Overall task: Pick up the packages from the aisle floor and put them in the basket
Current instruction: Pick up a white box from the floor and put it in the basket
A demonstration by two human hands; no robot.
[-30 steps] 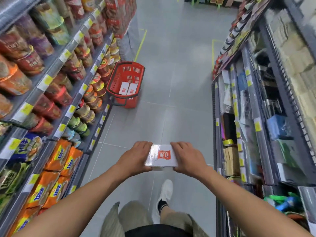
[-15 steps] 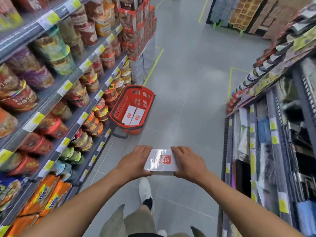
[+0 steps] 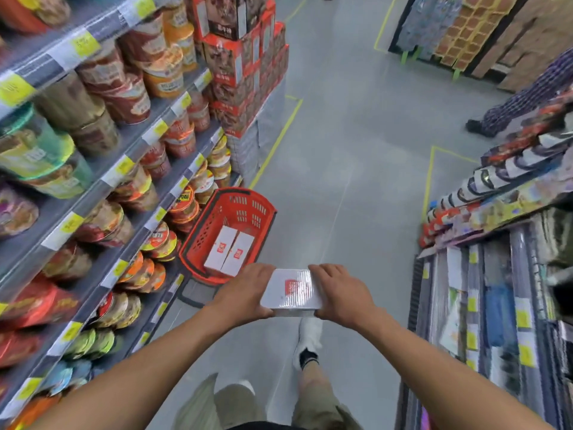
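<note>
I hold a white package (image 3: 291, 292) with a red logo flat in front of me, at waist height above the aisle floor. My left hand (image 3: 245, 293) grips its left end and my right hand (image 3: 339, 294) grips its right end. A red plastic basket (image 3: 263, 209) stands on the floor just ahead and to the left, against the left shelving. Two more white packages (image 3: 229, 251) with red logos lie side by side in its bottom. The held package sits just short of the basket's near rim.
Shelves of instant noodle cups (image 3: 130, 97) line the left side. A stack of red cartons (image 3: 245, 66) stands beyond the basket. Stationery racks (image 3: 496, 305) fill the right side. Another person's leg (image 3: 508, 110) shows at the far right. My white-shoed foot (image 3: 308, 336) is below the package.
I have walked forward with the package held in both hands. The basket has come much closer, from well ahead to just in front of my hands.
</note>
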